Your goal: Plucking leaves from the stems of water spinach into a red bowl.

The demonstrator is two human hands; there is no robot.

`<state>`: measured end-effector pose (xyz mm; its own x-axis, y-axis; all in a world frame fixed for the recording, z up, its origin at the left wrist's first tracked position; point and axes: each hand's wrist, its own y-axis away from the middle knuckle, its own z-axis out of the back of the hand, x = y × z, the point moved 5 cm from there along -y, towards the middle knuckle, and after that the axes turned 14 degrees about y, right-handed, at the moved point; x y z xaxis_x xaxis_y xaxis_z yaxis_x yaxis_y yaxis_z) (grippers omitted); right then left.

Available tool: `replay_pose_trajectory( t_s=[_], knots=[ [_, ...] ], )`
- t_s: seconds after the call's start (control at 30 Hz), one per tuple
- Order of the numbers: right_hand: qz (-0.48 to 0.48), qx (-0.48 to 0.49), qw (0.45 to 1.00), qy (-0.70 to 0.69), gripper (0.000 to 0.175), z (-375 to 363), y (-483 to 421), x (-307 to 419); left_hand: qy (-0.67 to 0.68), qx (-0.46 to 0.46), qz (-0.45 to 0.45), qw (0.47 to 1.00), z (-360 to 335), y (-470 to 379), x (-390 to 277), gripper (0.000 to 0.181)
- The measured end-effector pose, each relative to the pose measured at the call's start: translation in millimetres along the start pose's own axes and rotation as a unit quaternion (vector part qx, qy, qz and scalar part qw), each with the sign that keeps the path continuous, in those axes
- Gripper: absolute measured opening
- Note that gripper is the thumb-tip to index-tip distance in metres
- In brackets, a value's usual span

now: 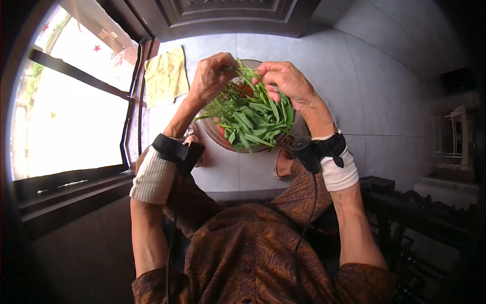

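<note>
A heap of leafy green stems (246, 117), long-leaved like water spinach, fills a round basin (213, 133) on the floor before me. Something red (246, 90) shows among the leaves; I cannot tell what it is. Over the far left part of the basin, my left hand (214, 74) pinches the end of a green stem (246, 71). My right hand (283, 81) grips the same sprig from the other side, and its leaves hang below the fingers. Both hands are raised above the heap, close together. The fingertips of my left hand are partly hidden.
A yellow cloth (166, 78) lies on the grey tiled floor (387, 110) left of the basin. Beyond it stands a dark panelled wooden door (235, 17). A bright window (76, 114) is on the left, dark carved furniture (414, 205) on the right. My feet flank the basin.
</note>
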<state>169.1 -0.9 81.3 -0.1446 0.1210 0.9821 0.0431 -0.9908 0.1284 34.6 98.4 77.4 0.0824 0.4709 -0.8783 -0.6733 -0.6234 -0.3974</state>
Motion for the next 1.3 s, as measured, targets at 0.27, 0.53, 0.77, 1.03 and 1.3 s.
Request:
replay_pose_trajectory(
  t_s=[0.27,0.53,0.77,1.03,1.3],
  knots=[
    [0.037,-0.001,0.995,0.090,0.017,22.1,14.9,10.6,0.015,-0.011,-0.009,1.000,-17.3,-13.1,8.1,0.006],
    [0.055,-0.070,0.974,0.207,0.023,54.8,12.6,-10.3,-0.042,0.014,0.010,0.999,-42.1,-25.5,23.7,0.005],
    [0.065,-0.232,0.969,0.059,0.022,93.3,37.6,2.7,-0.386,0.058,-0.113,0.914,-87.0,-35.9,66.4,0.012],
    [0.101,-0.172,0.978,-0.054,0.019,87.4,33.5,11.4,-0.324,0.070,-0.121,0.936,-109.7,-55.2,85.4,0.040],
    [0.006,-0.156,0.987,-0.036,0.016,69.6,31.4,16.6,-0.329,0.176,0.029,0.927,-15.1,-27.4,94.5,0.015]
  ],
)
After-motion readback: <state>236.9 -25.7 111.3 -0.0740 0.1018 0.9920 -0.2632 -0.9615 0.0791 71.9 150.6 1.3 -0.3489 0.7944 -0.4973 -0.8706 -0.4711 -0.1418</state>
